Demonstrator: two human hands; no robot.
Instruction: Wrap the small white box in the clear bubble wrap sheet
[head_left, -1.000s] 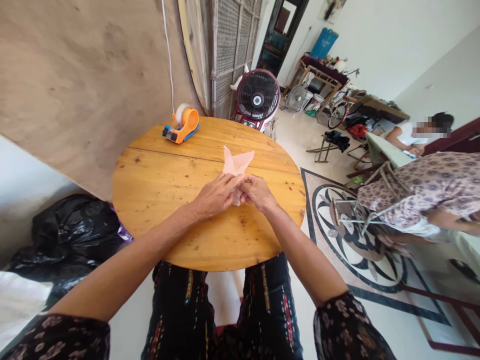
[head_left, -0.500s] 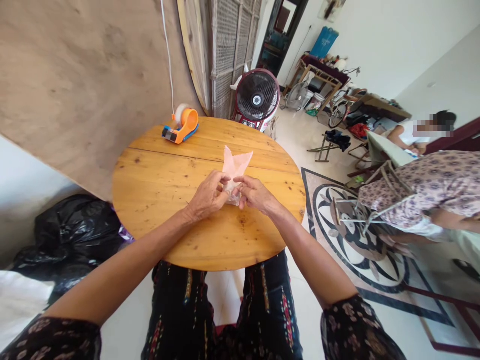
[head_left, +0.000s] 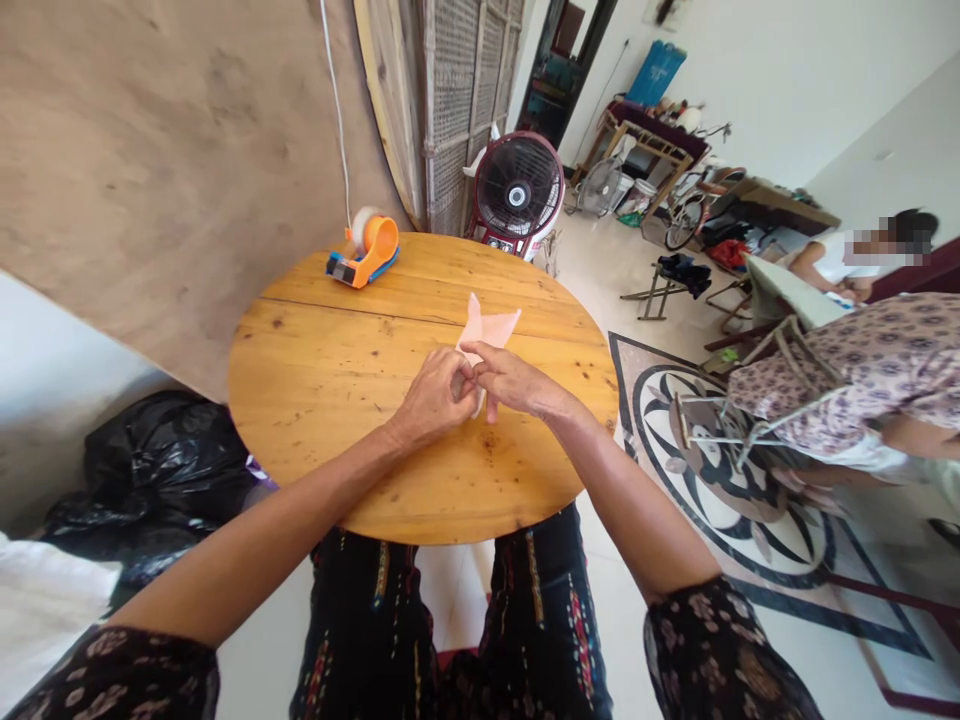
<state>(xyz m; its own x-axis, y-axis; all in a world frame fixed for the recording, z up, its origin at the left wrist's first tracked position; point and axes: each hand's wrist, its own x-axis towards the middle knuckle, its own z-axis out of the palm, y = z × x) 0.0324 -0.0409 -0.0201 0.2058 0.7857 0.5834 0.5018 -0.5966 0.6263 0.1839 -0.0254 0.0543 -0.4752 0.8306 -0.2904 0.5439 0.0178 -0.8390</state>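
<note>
A small pink plastic bag (head_left: 491, 328) lies on the round wooden table (head_left: 322, 380), its two far corners pointing away from me. My left hand (head_left: 433, 395) is curled, its fingertips pinched on the bag's near end. My right hand (head_left: 512, 378) reaches across from the right, its forefinger stretched over the bag and the other fingers bent down onto it. The two hands touch over the bag and hide its near part.
An orange tape dispenser (head_left: 365, 252) stands at the table's far left edge. A red floor fan (head_left: 519, 193) is behind the table. Black bin bags (head_left: 157, 470) lie on the floor at left. A person in a patterned dress (head_left: 847, 380) bends over at right.
My hands closed together over the bag again after parting slightly. My right forefinger has slid left across the bag. The camera shifted a little.
</note>
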